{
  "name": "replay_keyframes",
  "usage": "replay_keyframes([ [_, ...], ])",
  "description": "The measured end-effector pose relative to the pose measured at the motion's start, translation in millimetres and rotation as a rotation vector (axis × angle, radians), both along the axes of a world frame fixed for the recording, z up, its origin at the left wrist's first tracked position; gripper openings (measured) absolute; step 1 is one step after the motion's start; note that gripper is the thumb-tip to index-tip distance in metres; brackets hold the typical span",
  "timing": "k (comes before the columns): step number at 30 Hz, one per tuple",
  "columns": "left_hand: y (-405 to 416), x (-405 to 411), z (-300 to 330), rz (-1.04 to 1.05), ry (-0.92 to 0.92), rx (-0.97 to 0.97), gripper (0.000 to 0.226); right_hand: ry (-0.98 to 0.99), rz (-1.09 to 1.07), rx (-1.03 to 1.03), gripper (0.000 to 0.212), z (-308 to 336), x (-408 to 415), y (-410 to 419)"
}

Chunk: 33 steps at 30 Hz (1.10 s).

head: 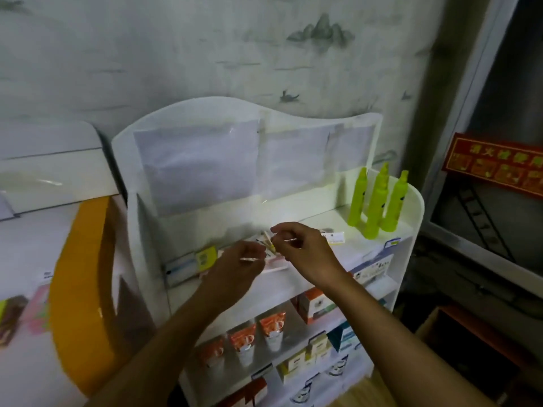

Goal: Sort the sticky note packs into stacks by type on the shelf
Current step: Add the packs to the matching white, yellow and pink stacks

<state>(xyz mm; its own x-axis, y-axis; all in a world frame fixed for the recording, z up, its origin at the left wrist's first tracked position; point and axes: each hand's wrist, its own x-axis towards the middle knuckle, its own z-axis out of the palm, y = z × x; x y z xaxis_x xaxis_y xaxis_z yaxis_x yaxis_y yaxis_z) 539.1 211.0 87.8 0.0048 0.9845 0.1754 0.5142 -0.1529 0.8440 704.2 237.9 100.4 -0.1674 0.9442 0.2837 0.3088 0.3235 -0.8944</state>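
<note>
Pinched a thin sticky note pack (266,247) between left hand (235,267) and right hand (302,248) – fingers closed on it – above the white shelf (293,284); held three green bottles (377,201) far right.

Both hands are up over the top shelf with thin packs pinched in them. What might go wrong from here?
1. The left hand and right hand each seem to pinch a thin pack by fingertips only; one may slip onto the lower shelves.
2. The three green bottles stand upright near the right hand; a sideways sweep might topple them.
3. The picture is blurred, so pack types are hard to tell and could get mixed.
</note>
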Motion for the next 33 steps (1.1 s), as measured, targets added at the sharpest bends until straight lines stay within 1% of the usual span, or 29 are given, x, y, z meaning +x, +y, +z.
replay_keyframes([
  [2,28,6,-11,0.028,-0.037,-0.033,0.016,-0.027,-0.002,-0.009,0.018,-10,3,27],
  [5,68,14,-31,0.072,-0.188,-0.127,0.017,-0.097,0.009,-0.045,0.019,-22,3,67],
  [10,106,12,-68,0.102,-0.103,-0.222,0.027,-0.224,0.010,-0.096,0.024,-52,7,121],
  [12,115,11,-85,0.088,0.007,-0.235,0.032,-0.261,0.023,-0.152,0.025,-71,10,133],
  [15,129,16,-105,0.069,0.243,-0.208,0.044,-0.326,0.054,-0.201,0.024,-98,14,149],
  [17,139,21,-113,0.098,0.456,-0.127,0.054,-0.407,0.113,-0.186,0.024,-111,18,160],
  [19,146,22,-117,0.157,0.687,-0.075,0.063,-0.485,0.222,-0.157,0.028,-119,23,167],
  [20,149,21,-118,0.183,0.764,-0.080,0.067,-0.518,0.273,-0.125,0.033,-122,26,172],
  [22,154,18,-117,0.207,0.836,-0.124,0.076,-0.614,0.362,-0.042,0.047,-128,29,183],
  [25,154,11,-117,0.146,0.928,-0.131,0.078,-0.768,0.464,0.036,0.072,-138,31,198],
  [27,150,6,-114,0.112,0.914,-0.136,0.078,-0.791,0.476,0.086,0.085,-147,31,203],
  [29,143,3,-112,0.107,0.827,-0.084,0.074,-0.756,0.473,0.116,0.087,-152,30,206],
  [31,136,2,-108,0.117,0.669,-0.008,0.063,-0.731,0.460,0.108,0.084,-150,28,207],
  [33,132,2,-102,0.205,0.412,0.026,0.045,-0.724,0.457,0.101,0.082,-148,27,210],
])
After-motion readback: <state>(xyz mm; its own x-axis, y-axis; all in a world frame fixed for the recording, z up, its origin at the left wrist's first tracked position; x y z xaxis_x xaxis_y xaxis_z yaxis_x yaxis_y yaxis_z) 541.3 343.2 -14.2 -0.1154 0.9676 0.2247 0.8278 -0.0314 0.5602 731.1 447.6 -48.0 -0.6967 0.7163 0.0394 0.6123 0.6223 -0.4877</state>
